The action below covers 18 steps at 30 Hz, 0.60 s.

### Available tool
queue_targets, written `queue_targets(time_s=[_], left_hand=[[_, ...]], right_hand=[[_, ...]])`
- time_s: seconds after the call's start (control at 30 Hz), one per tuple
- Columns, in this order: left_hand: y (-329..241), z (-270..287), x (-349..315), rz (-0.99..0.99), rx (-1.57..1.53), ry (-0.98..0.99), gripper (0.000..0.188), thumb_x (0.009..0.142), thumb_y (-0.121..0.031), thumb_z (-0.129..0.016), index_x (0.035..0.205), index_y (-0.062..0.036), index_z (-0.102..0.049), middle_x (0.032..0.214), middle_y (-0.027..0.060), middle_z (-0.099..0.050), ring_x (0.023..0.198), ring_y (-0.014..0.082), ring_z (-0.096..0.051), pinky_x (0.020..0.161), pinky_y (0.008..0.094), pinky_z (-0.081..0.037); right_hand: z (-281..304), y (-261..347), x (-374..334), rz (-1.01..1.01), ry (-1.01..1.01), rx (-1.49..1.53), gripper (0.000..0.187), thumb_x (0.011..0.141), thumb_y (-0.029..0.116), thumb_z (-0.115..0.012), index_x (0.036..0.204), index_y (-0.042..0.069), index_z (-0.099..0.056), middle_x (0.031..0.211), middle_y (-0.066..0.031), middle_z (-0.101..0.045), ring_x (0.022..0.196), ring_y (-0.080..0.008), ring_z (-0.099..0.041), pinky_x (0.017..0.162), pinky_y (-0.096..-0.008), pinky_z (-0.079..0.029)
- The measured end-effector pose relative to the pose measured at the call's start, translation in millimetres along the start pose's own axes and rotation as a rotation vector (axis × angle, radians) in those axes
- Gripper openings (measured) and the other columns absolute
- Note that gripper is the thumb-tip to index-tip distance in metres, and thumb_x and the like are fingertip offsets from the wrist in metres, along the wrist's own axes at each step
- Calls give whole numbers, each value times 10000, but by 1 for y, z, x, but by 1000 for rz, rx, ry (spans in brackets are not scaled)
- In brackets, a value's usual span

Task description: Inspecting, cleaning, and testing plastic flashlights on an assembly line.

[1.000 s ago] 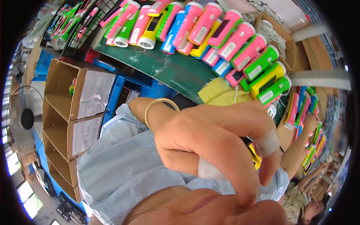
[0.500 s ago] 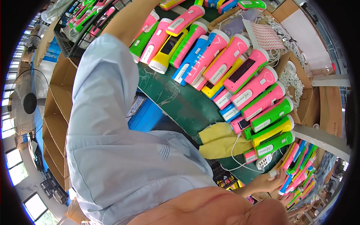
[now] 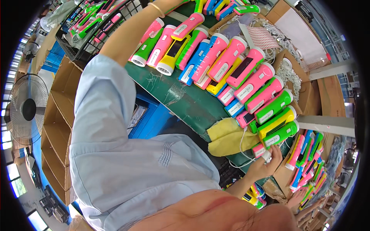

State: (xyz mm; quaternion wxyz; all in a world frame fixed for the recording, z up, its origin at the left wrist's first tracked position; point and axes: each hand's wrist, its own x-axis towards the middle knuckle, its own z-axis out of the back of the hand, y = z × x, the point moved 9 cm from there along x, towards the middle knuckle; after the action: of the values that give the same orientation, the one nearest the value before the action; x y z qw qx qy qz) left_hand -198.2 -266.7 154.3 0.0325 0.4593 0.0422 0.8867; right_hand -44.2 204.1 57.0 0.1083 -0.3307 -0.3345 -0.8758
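Note:
At the upper edge, my left hand (image 3: 167,4) is partly cut off, its fingers unseen beside a green flashlight (image 3: 179,7). My right hand (image 3: 270,163) has curled fingers at the base of a green flashlight (image 3: 282,133) with a white head, the closest in a fanned row. Beneath them, a white multi-port charger (image 3: 265,155) with a white cable is mostly covered; what the fingers pinch, if anything, is hidden. The row continues with a yellow flashlight (image 3: 276,121), a pink flashlight (image 3: 255,81) and several pink, green and blue ones, on the green table (image 3: 175,96).
A folded yellow cloth (image 3: 231,136) lies at the table's near edge. A carton (image 3: 284,171) of flashlights stands at right, with another person's hand (image 3: 296,199) close by. White cables and small parts fill boxes (image 3: 291,79) behind the row. Further left is a black basket (image 3: 102,46).
My right hand has moved from the flashlight carton up and left to the nearest flashlight's base. The view has shifted a little, and more of my left hand's wrist shows.

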Motion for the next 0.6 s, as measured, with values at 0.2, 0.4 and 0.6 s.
queue_targets(time_s=[0.2,0.4,0.6], left_hand=[[-114,121,-31,-272,-618,-234,430,658,-157,-725,1055,-50,-598,784,92,-535,702,262,-539,621,345,-445],[-198,127,-77,-223,-790,124,395,623,-157,-746,989,-71,-626,905,68,-625,846,269,-607,745,328,-494],[-277,92,-186,302,-2188,1293,914,747,-696,-494,1243,65,-393,1184,186,-483,1086,231,-508,903,339,-415]], right_hand=[[-28,24,19,62,71,278,217,813,18,-584,1025,-16,-554,996,-139,-568,856,-219,-556,719,-298,-463],[-24,62,46,161,21,707,638,746,273,-715,1238,2,-413,1241,-135,-416,1143,-245,-440,904,-380,-411],[-32,32,30,-200,330,1315,410,675,285,-717,940,36,-528,817,-124,-541,753,-175,-535,602,-248,-449]])
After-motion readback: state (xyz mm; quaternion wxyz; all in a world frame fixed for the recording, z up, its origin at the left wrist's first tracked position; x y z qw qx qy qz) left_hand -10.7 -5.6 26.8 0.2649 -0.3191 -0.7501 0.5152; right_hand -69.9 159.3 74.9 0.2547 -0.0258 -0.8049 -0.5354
